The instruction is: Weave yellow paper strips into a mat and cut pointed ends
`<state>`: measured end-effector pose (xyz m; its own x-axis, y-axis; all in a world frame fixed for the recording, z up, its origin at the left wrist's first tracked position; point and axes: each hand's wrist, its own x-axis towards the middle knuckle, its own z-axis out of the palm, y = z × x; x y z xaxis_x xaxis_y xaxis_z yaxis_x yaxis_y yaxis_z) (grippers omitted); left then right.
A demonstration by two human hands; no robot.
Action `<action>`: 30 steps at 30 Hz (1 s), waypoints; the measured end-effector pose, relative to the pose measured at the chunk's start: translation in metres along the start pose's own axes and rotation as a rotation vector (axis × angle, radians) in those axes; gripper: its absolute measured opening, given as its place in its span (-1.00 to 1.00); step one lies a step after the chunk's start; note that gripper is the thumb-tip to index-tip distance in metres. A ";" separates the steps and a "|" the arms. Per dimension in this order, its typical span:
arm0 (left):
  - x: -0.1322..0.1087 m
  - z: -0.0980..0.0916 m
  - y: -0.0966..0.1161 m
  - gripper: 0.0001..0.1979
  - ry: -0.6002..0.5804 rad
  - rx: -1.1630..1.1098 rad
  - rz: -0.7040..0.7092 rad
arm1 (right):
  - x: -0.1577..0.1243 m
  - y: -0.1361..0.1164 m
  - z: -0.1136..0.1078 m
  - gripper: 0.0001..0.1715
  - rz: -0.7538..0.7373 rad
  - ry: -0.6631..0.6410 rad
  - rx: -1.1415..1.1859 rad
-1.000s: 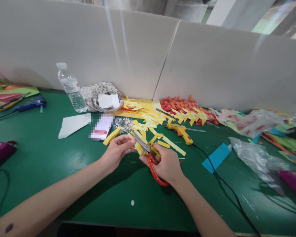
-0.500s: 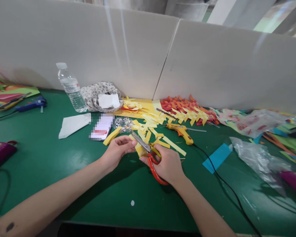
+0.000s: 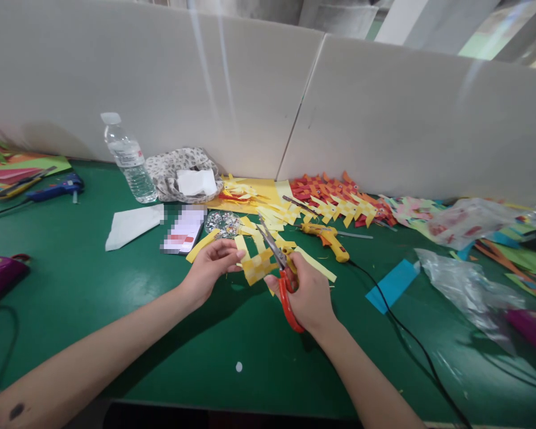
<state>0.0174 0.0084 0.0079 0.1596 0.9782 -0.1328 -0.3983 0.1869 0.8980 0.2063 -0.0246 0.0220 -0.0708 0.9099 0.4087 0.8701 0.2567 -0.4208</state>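
Observation:
Between thumb and fingers, my left hand [image 3: 214, 265] pinches a woven yellow paper piece [image 3: 255, 268] by its left side, above the table. The piece has a checkered middle with loose strips sticking out. My right hand [image 3: 306, 292] is closed around red-handled scissors [image 3: 290, 301]. Their blades point up and left, just beside the upper right of the woven piece; whether they touch a strip I cannot tell. Behind the hands lie loose yellow paper strips [image 3: 315, 262] and a clear round case of googly eyes [image 3: 223, 224].
A yellow glue gun [image 3: 333, 238] with a black cord lies to the right, near a blue paper strip [image 3: 395, 286]. Red and orange woven paper pieces [image 3: 326, 187] pile against the partition. A water bottle [image 3: 131, 164], a phone [image 3: 187, 229] and white paper [image 3: 134, 226] stand or lie left of centre.
The scissors have moved right, off the front of the woven piece, and point more upward. The woven paper's checkered middle now shows more fully in my left hand.

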 end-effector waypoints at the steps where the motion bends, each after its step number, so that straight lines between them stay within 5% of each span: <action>1: 0.002 -0.002 0.001 -0.76 0.012 0.022 0.018 | 0.000 0.001 -0.001 -0.64 -0.009 0.019 -0.006; 5: 0.008 -0.008 0.003 -0.75 0.080 0.085 0.093 | 0.002 0.001 -0.001 -0.63 -0.020 0.057 -0.078; 14: 0.007 -0.008 0.003 -0.79 0.074 0.155 0.185 | 0.001 -0.002 0.010 -0.50 0.049 -0.209 -0.142; 30: 0.002 -0.005 0.002 -0.83 -0.034 0.140 0.090 | 0.000 -0.003 0.008 -0.48 0.047 -0.290 -0.069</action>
<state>0.0123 0.0117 0.0077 0.1600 0.9864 -0.0370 -0.2832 0.0818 0.9556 0.1997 -0.0232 0.0169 -0.1575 0.9779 0.1374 0.9059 0.1985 -0.3740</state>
